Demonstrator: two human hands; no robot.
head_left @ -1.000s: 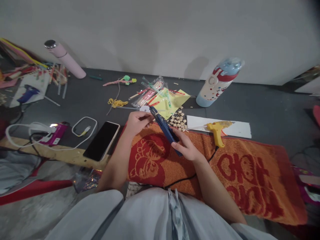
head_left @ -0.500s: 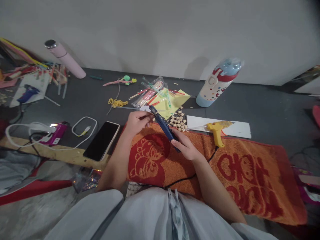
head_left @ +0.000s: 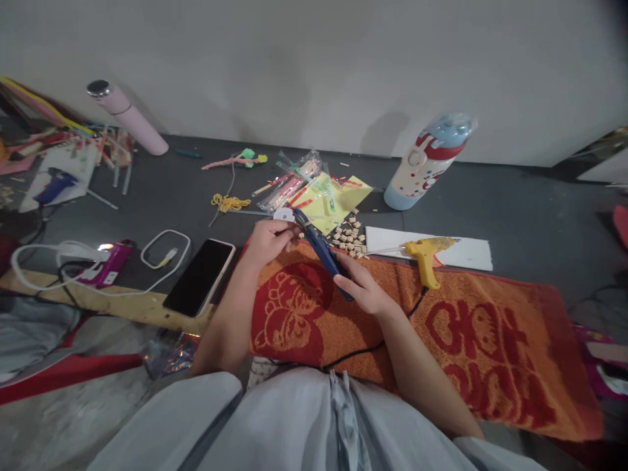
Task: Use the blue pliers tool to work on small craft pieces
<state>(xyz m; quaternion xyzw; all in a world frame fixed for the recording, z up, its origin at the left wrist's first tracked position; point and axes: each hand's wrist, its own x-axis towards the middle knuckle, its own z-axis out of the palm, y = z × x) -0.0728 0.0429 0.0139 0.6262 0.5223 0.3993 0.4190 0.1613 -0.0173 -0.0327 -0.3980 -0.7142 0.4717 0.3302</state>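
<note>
My right hand (head_left: 363,288) is closed around the lower end of a long dark-blue tool (head_left: 321,248), whose exact kind I cannot make out. The tool slants up and left over the orange-red towel (head_left: 289,314). At its upper end, my left hand (head_left: 272,241) has thumb and fingers pinched together; anything between them is too small to name. A white disc (head_left: 284,214) lies just beyond the left fingertips. Small cut wooden pieces (head_left: 349,235) are heaped to the right of the tool, in front of a yellow paper sheet (head_left: 360,193).
A yellow glue gun (head_left: 422,258) rests partly on a white strip (head_left: 471,254), its cord crossing the towel. A cartoon bottle (head_left: 422,170) and a pink flask (head_left: 130,118) stand toward the wall. A phone (head_left: 199,278) and charging cable (head_left: 167,232) lie left.
Almost nothing differs. Both hands keep their hold, and the blue tool's lower end has shifted very slightly.
</note>
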